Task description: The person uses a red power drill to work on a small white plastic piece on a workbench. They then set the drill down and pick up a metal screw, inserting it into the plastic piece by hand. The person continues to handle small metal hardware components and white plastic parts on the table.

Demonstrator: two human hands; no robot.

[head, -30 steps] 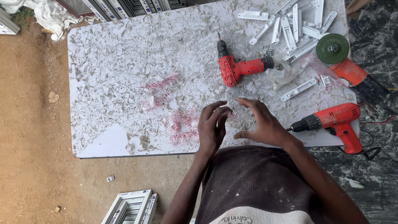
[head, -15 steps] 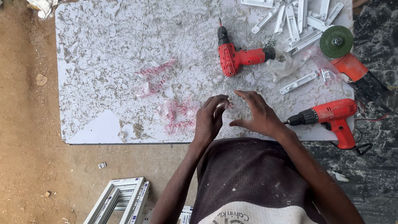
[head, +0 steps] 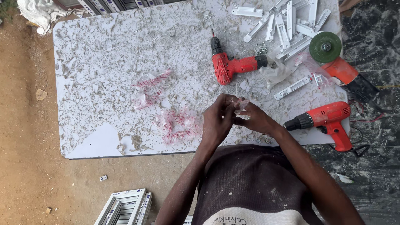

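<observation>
A: Both hands up over the near edge of the worktop (head: pixel 83 141). Left hand (head: pixel 217 118) and right hand (head: pixel 255 118) closed fingertip to fingertip on 1 small clear plastic packet (head: pixel 241 105), held just above the board, not resting on it.

B: Open or shut?

A: Pinched on the packet, both of them; fingers curled in, palms hidden. Contents too small to make out.

B: Step in hand?

A: Looks like picking the packet open, or working something out of it. A judgement only; tear not visible.

B: Around the hands?

A: 2 red drills: drill near the centre (head: pixel 231 64) lying on its side beyond the hands, corded drill (head: pixel 329 121) just beside the right wrist at the board's right edge. Orange grinder with a green disc (head: pixel 333 56) further out on the right. Heap of white brackets (head: pixel 287 27) at the far right corner, 1 loose bracket (head: pixel 293 87) between grinder and hands. Emptied clear packets with red print (head: pixel 175 123) left of the left hand, touching the littered surface.

B: Next move calls for what?

A: Probably a firm pinch on either side and a short pull apart, kept over the board so nothing small drops to the dirt floor (head: pixel 25 166). White window frame (head: pixel 125 206) down there too, well apart from the hands.
</observation>
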